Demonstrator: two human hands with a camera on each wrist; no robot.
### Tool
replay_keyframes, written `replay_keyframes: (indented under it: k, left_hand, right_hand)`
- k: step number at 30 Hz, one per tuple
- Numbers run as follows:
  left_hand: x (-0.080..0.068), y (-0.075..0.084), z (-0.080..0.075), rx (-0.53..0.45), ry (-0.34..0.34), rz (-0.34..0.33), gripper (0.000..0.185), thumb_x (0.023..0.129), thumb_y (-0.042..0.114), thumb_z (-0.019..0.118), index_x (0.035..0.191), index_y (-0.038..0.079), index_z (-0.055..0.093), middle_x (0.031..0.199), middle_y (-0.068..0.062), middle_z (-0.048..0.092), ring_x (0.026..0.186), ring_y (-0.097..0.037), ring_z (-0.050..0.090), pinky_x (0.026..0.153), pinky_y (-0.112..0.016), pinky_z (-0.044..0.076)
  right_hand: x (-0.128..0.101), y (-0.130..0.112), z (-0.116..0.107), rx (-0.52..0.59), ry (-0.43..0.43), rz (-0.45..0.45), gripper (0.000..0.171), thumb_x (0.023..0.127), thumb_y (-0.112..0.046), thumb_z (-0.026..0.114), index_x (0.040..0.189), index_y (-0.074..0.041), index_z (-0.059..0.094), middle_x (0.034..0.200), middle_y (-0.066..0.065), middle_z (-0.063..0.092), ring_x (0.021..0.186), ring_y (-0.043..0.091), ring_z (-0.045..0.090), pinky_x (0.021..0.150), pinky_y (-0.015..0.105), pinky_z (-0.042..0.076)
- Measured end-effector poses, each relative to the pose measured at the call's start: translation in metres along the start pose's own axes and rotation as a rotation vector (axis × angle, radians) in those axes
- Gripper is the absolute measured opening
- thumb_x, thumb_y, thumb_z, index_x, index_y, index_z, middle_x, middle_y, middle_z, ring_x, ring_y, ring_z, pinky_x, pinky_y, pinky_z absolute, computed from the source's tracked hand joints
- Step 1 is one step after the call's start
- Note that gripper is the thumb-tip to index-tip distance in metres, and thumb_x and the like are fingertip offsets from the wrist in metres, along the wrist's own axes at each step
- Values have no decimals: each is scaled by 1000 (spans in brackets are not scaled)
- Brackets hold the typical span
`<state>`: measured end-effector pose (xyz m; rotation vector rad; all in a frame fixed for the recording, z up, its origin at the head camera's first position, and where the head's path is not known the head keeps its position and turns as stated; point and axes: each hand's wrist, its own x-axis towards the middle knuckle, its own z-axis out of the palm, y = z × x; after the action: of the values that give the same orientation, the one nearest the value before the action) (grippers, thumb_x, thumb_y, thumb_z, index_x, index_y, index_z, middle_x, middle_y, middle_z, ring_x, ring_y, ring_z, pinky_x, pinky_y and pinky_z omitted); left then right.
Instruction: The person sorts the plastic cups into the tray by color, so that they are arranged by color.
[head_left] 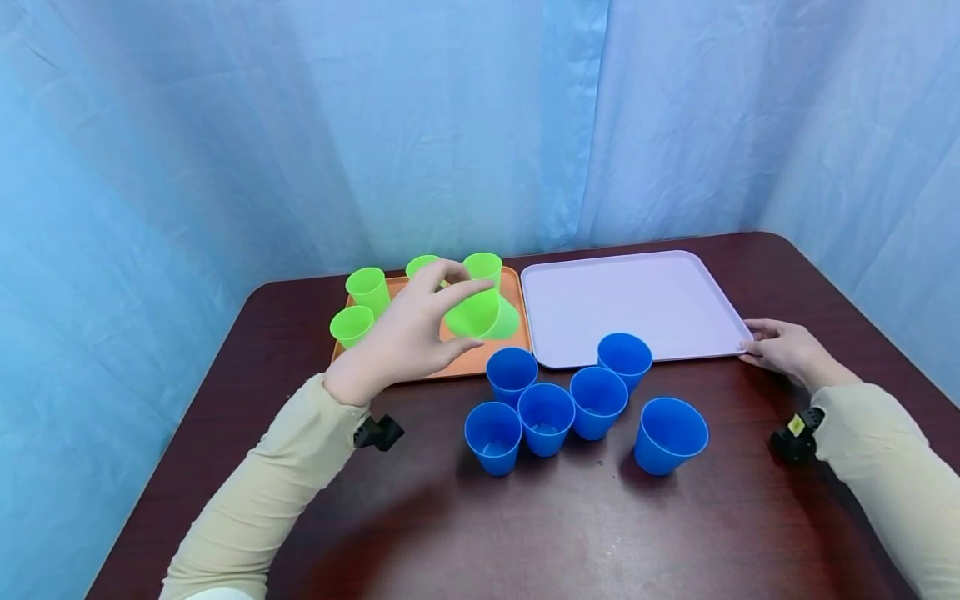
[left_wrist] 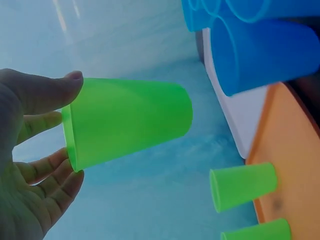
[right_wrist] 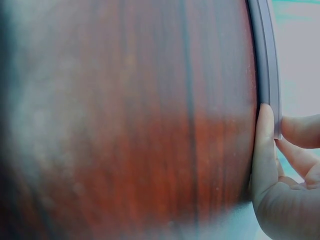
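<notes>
L hand [head_left: 405,333] clamped on rim of tilted lime-green tapered plastic cup [left_wrist: 130,125], up over flat orange rectangular plastic tray [head_left: 513,292] — R hand [head_left: 792,351] pinching pale-lilac rectangular plastic tray [head_left: 626,304], just rt. of orange tray.

No readable text, labels or numbers; no legible signs
</notes>
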<state>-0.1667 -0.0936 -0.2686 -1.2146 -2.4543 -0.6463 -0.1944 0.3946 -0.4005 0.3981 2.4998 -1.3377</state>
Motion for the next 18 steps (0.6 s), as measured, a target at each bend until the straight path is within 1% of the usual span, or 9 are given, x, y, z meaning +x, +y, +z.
replay_keyframes:
  k: [4,7,13,18]
  left_hand:
    - [-4,-11,1,20,-29,-49,60,74,12,81,129,6,58,115,-14,51,110,-26,46,86,-36,47]
    - [-7,-18,3,30,-47,-69,60,74,12,81,129,5,58,114,-14,51,110,-27,46,88,-38,46]
    - [-12,-30,1,79,-93,-93,57,74,12,81,126,3,59,111,-15,50,106,-29,46,85,-40,45]
    - [-14,-39,-2,87,-140,-155,57,75,13,80,127,5,59,113,-16,49,104,-30,45,84,-41,42]
  right_hand:
    - [0,0,-1,2,5,2,62,98,-6,47,147,10,13,127,37,31,68,-8,55,69,19,54]
    - [0,0,0,-3,10,5,61,98,-6,47,147,10,13,126,36,32,68,-7,55,69,19,53]
    - [1,1,2,3,8,12,62,98,-6,47,147,9,13,128,37,30,69,-6,56,69,19,53]
    - [0,0,2,-4,15,16,61,98,-6,47,147,8,14,129,37,30,68,-7,55,70,18,53]
